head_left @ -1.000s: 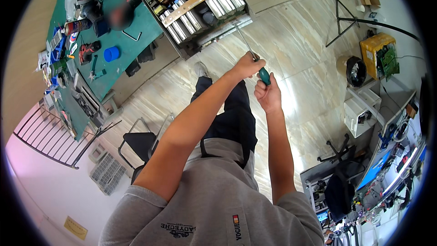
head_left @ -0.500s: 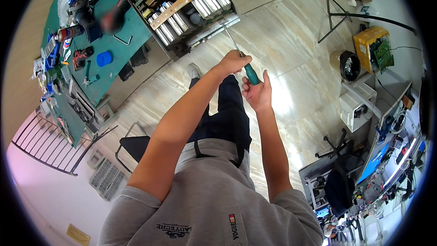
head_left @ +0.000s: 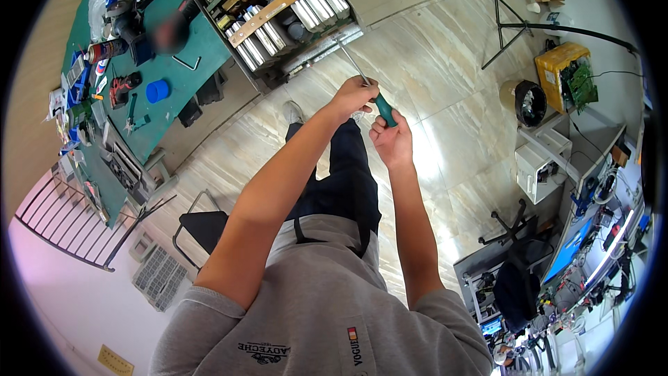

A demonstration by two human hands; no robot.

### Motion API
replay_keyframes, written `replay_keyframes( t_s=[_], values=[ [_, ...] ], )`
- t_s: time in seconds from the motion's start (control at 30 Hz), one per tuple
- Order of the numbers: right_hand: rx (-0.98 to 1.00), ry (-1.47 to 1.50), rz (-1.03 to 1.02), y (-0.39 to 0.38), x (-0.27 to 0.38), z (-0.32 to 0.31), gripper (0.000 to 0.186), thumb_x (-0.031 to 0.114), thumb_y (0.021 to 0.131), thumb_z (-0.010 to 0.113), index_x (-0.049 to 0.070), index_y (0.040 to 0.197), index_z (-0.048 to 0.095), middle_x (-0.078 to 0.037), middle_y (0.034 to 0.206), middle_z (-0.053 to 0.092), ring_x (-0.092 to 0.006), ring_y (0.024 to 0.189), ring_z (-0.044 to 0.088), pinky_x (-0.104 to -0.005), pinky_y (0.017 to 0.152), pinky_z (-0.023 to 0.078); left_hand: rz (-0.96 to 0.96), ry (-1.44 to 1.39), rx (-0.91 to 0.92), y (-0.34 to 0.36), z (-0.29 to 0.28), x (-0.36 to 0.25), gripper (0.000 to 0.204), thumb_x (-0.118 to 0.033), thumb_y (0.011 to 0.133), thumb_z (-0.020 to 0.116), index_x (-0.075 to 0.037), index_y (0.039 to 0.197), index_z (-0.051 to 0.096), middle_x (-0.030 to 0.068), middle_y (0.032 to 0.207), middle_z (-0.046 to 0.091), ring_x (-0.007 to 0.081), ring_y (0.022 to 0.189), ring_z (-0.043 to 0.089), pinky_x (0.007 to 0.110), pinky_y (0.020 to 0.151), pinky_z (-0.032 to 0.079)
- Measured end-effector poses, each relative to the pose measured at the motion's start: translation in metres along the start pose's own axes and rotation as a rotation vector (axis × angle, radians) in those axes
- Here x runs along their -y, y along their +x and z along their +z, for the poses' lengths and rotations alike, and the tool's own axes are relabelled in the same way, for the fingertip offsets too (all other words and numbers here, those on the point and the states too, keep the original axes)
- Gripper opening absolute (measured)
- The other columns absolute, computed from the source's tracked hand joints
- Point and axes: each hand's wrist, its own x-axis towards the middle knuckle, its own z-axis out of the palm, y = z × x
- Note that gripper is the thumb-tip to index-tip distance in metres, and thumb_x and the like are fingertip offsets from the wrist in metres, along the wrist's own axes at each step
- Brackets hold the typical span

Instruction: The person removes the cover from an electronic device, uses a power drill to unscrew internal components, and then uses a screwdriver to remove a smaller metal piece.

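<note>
Reaching toward the near edge of the open metal cabinet [head_left: 325, 51], the left forearm [head_left: 296, 157] slants inward while the right forearm [head_left: 417, 223] rises straighter beside it. The left hand [head_left: 350, 99] pinches the screwdriver [head_left: 384, 109] where shaft meets green handle, and the right hand [head_left: 392, 142] curls its fingers around the butt. Held between them, the tool slants toward that edge; whether its tip touches is unclear.

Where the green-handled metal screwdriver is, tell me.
In the head view, the screwdriver is above centre, slightly right, held by the left hand and the right hand.
</note>
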Motion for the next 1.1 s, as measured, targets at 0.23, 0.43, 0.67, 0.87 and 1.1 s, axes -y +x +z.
replay_keyframes(
  t_s=[0.23,0.43,0.67,0.87,1.1],
  values=[
    [0.342,0.058,0.162,0.023,0.008,-0.045,0.029,0.044,0.098,0.05,0.016,0.098,0.057,-0.002,0.074,0.053,-0.016,0.064,0.048,-0.0318,0.061,0.041,0.389,0.073,-0.773,0.014,0.0,-0.025,0.027,-0.021,0.084,0.07,0.002,0.094,0.063,0.0087,0.074,0.063,0.0171,0.061,0.057,0.032,0.061,0.047],
    [0.103,0.002,0.029,-0.01,-0.007,0.006,0.031,0.042,0.1,0.048,0.012,0.095,0.055,0.002,0.062,0.037,-0.0142,0.054,0.038,-0.0298,0.054,0.034,0.18,-0.367,-0.873,0.051,-0.002,-0.025,0.02,-0.014,0.082,0.072,0.002,0.09,0.063,0.0087,0.077,0.064,0.0171,0.069,0.058,0.032,0.067,0.049],
    [-0.128,-0.037,-0.085,-0.007,-0.016,0.016,0.033,0.044,0.098,0.049,0.012,0.091,0.057,0.0,0.068,0.049,-0.0156,0.065,0.047,-0.0317,0.061,0.038,0.266,-0.354,-0.994,0.066,0.012,-0.032,0.021,-0.014,0.079,0.074,-0.001,0.085,0.06,0.0097,0.081,0.065,0.0221,0.072,0.06,0.035,0.072,0.05],
    [0.034,-0.027,-0.006,0.008,-0.014,-0.013,0.037,0.048,0.095,0.051,0.013,0.088,0.058,0.001,0.066,0.046,-0.0141,0.063,0.046,-0.0292,0.057,0.035,0.258,-0.386,-1.061,0.076,0.012,-0.028,0.022,-0.015,0.079,0.074,-0.001,0.086,0.059,0.0109,0.082,0.066,0.0247,0.075,0.062,0.036,0.074,0.05],
    [0.037,0.006,0.04,-0.003,-0.004,-0.003,0.037,0.048,0.096,0.048,0.013,0.088,0.057,0.002,0.062,0.035,-0.0118,0.055,0.034,-0.0271,0.05,0.028,0.234,-0.383,-1.043,0.069,0.015,-0.033,0.023,-0.014,0.08,0.074,-0.001,0.088,0.057,0.0109,0.083,0.065,0.0243,0.076,0.061,0.036,0.076,0.05]
  ],
)
